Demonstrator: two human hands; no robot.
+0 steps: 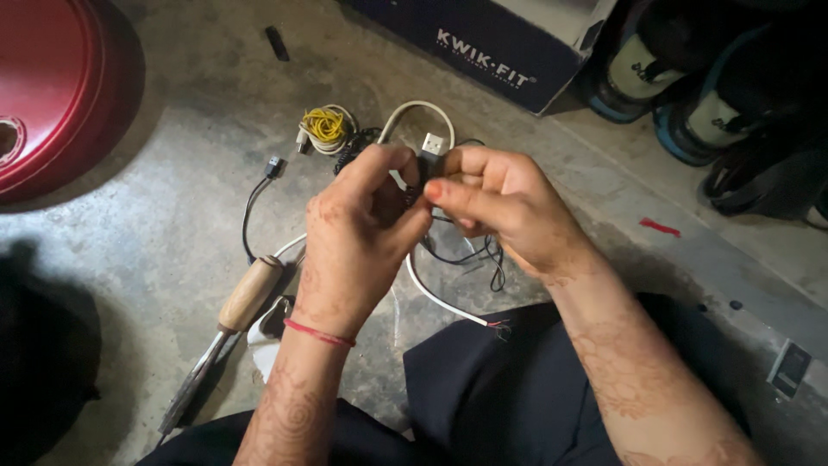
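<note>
Bare concrete floor [155, 216] lies under us, and at mid-frame our left hand [358, 242] and right hand [500, 207] pinch a dark plug end between fingertips; we judge the work part done, since the white cable [440, 300] below still shows bare wire ends. Lower left lies a wooden-handled soldering iron [233, 324], and at upper centre a dark blue box [483, 43] with white lettering.
</note>
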